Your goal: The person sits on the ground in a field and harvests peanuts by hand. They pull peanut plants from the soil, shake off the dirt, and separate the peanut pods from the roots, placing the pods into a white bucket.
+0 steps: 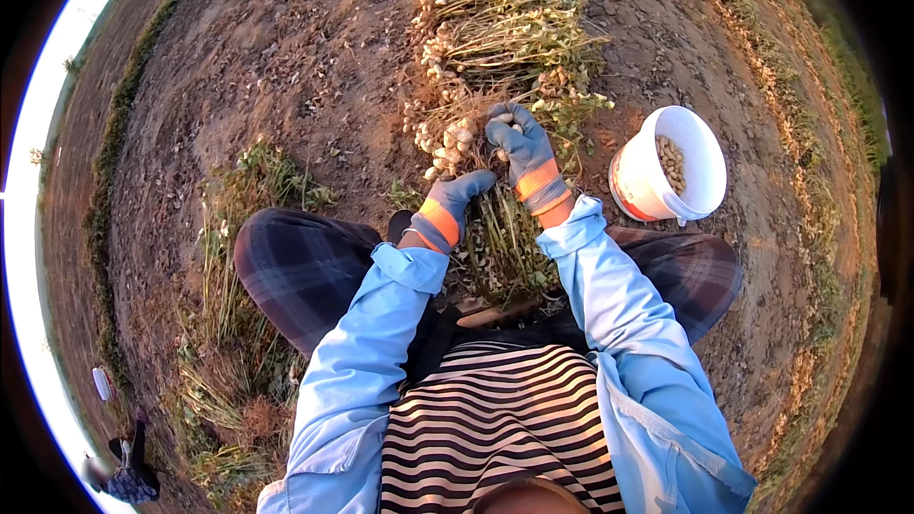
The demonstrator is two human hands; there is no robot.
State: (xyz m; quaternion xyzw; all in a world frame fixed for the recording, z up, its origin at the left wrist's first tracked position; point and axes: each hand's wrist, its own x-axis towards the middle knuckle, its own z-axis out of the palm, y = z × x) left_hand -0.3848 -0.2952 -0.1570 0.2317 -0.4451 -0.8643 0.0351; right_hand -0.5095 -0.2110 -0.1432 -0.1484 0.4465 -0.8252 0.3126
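Observation:
Both my hands wear grey gloves with orange cuffs. My left hand [453, 207] is closed around the stems of a peanut plant [503, 250] whose leafy end lies between my legs; a cluster of peanut pods [451, 146] sits just beyond its fingers. My right hand [520, 143], to the right and slightly farther out, has its fingers curled around several pods at the roots. Ahead of both hands stretches a row of pulled peanut plants [510, 36], pods mostly on the left side. A white bucket [646, 185] with loose peanuts [671, 164] inside stands tilted in view to the right.
Bare soil [300, 64] lies left of the row. A heap of peanut plants [235, 371] runs beside my left knee. Far at the lower left are another person [132, 471] and a white container [102, 384]. More plant rows [792, 121] curve along the right.

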